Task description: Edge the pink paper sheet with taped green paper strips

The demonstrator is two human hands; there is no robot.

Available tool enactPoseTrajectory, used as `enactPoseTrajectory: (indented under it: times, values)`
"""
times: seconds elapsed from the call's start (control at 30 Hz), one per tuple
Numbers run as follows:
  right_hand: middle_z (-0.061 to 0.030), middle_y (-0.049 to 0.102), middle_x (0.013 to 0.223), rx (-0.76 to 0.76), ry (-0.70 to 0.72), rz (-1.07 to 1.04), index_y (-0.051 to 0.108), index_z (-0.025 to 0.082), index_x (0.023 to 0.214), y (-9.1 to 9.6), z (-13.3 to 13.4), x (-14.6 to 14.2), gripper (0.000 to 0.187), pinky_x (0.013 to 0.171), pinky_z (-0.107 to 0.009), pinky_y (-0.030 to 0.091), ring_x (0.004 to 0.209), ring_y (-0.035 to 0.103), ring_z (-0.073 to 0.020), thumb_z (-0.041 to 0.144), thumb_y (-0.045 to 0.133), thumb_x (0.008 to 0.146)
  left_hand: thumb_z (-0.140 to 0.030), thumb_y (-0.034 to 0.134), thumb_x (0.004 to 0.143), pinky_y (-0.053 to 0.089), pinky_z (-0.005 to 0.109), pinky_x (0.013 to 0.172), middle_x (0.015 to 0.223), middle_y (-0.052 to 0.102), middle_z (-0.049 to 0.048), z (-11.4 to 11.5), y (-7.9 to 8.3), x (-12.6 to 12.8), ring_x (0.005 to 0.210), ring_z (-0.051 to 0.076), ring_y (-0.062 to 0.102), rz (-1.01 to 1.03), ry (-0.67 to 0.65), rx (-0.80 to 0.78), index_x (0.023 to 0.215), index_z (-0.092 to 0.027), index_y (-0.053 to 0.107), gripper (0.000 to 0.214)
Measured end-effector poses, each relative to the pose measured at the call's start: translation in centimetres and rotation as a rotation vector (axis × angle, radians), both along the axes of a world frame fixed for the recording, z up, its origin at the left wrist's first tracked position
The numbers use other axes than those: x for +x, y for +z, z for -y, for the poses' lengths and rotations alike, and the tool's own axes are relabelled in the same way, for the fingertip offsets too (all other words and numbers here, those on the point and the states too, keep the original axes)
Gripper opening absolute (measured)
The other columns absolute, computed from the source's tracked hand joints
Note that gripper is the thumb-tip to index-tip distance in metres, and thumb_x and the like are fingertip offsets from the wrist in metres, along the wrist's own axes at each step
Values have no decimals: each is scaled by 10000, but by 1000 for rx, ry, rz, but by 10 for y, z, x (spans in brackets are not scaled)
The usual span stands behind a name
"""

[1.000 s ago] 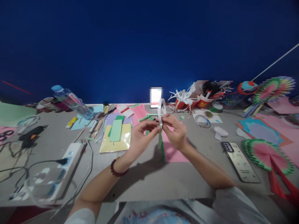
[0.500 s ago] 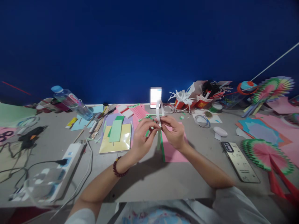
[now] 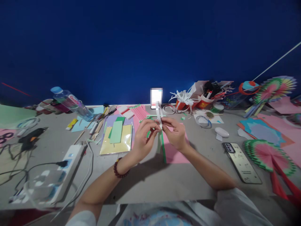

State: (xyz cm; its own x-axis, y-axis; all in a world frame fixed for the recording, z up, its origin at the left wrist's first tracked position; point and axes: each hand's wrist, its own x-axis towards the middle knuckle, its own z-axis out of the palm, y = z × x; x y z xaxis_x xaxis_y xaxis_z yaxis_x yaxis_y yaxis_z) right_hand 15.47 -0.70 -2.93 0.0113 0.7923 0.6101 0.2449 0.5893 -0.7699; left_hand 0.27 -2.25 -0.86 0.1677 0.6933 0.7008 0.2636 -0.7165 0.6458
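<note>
Both my hands meet above the grey table (image 3: 150,179), pinching a narrow white paper strip (image 3: 159,115) that sticks up between the fingertips. My left hand (image 3: 143,138), with a dark bead bracelet at the wrist, is closed on the strip from the left. My right hand (image 3: 176,133) is closed on it from the right. A green paper strip (image 3: 163,147) hangs down from the pinch, over a pink paper sheet (image 3: 174,153) lying on the table under my hands.
Yellow, green and purple paper sheets (image 3: 117,138) lie left of my hands. A power strip (image 3: 58,172), cables and a glue gun (image 3: 29,139) sit at the left, a tilted water bottle (image 3: 71,103) behind. A phone (image 3: 241,162), folded paper fans (image 3: 269,153) and cups with scraps (image 3: 204,97) are on the right.
The white strip formed a tall loop above my fingers; it is now drawn down into a short, nearly straight piece. My hands stayed in place, shifting slightly up.
</note>
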Motion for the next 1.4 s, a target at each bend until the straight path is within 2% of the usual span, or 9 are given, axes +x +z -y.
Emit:
enactPoseTrajectory:
  times: [0.07, 0.13, 0.3, 0.43, 0.6, 0.73, 0.93, 1.27, 1.4]
  values:
    - [-45, 726, 953, 31, -16, 10, 696, 240, 991, 0, -1, 0, 153, 777, -312, 593, 873, 700, -178, 233, 617, 860, -160, 577, 894, 501, 281, 736, 900, 594, 48, 0, -2, 2, 893, 164, 581, 66, -29, -84, 896, -190, 626, 58]
    - [-41, 726, 932, 86, -53, 30, 699, 243, 976, 0, -2, 0, 143, 765, -307, 587, 881, 692, -180, 222, 614, 863, -211, 626, 870, 512, 272, 726, 894, 597, 40, 0, -3, 5, 864, 152, 595, 209, -71, -241, 900, -191, 617, 37]
    - [-18, 732, 855, 317, -140, 132, 688, 260, 961, 0, -7, 2, 162, 847, -384, 551, 870, 681, -194, 166, 600, 863, -307, 778, 729, 523, 246, 635, 810, 608, -14, -4, -3, 13, 663, 99, 616, 577, -231, -663, 847, -188, 546, 286]
    - [-18, 745, 878, 462, -146, 215, 667, 264, 975, 1, -10, 3, 185, 887, -427, 528, 812, 684, -191, 139, 594, 860, -353, 770, 731, 510, 234, 576, 702, 589, -30, -5, 0, 12, 576, 85, 589, 589, -242, -811, 795, -169, 573, 277]
    - [-20, 752, 878, 519, -156, 291, 645, 257, 972, 5, -9, 4, 193, 888, -412, 523, 799, 684, -181, 110, 588, 861, -381, 783, 703, 497, 224, 515, 551, 554, -53, -5, 6, 7, 492, 91, 559, 561, -297, -983, 803, -174, 548, 328]
    - [-26, 755, 874, 527, -149, 327, 632, 247, 951, 9, -10, 4, 174, 904, -410, 510, 798, 687, -176, 103, 593, 861, -314, 795, 681, 437, 180, 484, 550, 549, -65, -6, 11, 5, 468, 66, 522, 648, -379, -1106, 871, -175, 543, 344]
    - [-15, 758, 913, 478, -92, 396, 634, 244, 894, 11, -9, 3, 158, 956, -423, 461, 841, 696, -165, 108, 555, 884, -230, 764, 649, 379, 181, 450, 564, 541, -69, -8, 12, 4, 434, 52, 469, 689, -401, -1116, 893, -166, 550, 330]
    - [-43, 746, 920, 471, -64, 377, 650, 240, 900, 9, -12, 7, 163, 873, -410, 531, 971, 648, -211, 106, 562, 868, -233, 757, 689, 442, 208, 516, 620, 608, -57, -8, 6, 5, 496, 82, 554, 653, -357, -1007, 982, -179, 539, 370]
    - [-34, 739, 917, 496, -42, 360, 656, 251, 908, 6, -14, 7, 182, 853, -415, 529, 905, 652, -203, 97, 573, 857, -223, 748, 688, 441, 205, 520, 610, 609, -56, -9, 5, 5, 500, 80, 540, 641, -332, -970, 955, -184, 555, 332]
